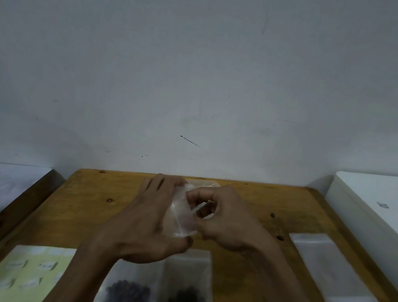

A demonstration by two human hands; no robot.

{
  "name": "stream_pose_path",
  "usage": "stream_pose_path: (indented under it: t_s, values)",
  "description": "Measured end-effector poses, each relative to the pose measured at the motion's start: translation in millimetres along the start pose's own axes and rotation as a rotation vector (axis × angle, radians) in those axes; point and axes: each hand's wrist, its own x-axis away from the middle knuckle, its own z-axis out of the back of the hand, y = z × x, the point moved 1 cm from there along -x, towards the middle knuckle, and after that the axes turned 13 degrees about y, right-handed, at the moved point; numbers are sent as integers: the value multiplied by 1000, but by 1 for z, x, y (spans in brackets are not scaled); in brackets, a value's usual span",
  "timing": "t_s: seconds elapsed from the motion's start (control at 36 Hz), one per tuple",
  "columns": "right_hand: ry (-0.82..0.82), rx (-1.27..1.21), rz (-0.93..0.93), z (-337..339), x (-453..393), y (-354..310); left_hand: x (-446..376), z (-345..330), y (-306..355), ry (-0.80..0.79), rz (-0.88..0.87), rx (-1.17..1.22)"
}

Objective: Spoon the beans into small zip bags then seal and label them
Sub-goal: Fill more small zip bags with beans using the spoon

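Zip bag (pixel 181 215), clear & empty, held above wooden table (pixel 249 205) w/ left hand (pixel 145 223) gripping its side, right hand (pixel 224 219) pinching its top edge; two bean-filled bags (pixel 158 297) nearer the person.

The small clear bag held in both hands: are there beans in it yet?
Empty, as far as shows: the small clear bag looks see-through, with no dark beans inside, gripped by the left hand and right hand.

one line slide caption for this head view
Both hands, left and right, hold a small clear zip bag above two bean-filled bags on a wooden table.
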Motion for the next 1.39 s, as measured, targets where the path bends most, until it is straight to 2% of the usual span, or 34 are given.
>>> stream_pose_path:
  t_s: [0.17,0.33,0.42,0.47,0.58,0.72,0.78,0.86,1.0,1.08,1.17,1.25,1.39]
  values:
    - [106,116,-50,2,-3,8,5,2,-17,-48,58,-178]
    - [300,185,-78,1,-6,25,7,10,-27,5,121,-115]
    - [363,372,-157,-3,-6,40,6,5,-32,10,169,-40]
    - [343,474,-268,-7,-5,57,6,1,-39,19,194,-24]
    - [296,299,-473,-17,-4,81,6,-6,-51,52,234,6]
    - [526,-267,-637,-31,-4,95,-6,-15,-54,-17,259,-79]
    - [602,-395,-678,-32,-7,93,-12,-20,-54,-68,286,-103]
    - [680,-536,-686,-34,-13,89,-22,-32,-56,-159,322,-128]
    - [820,-613,-636,-41,-20,93,-38,-50,-61,-250,362,-112]
    - [858,-754,-750,-45,-25,98,-46,-58,-63,-298,388,-116]
    - [890,-758,-827,-51,-30,105,-49,-63,-64,-330,406,-115]
    - [919,-578,-826,-56,-34,106,-50,-66,-68,-324,408,-108]
    - [873,-353,-776,-62,-40,107,-48,-69,-72,-314,412,-101]
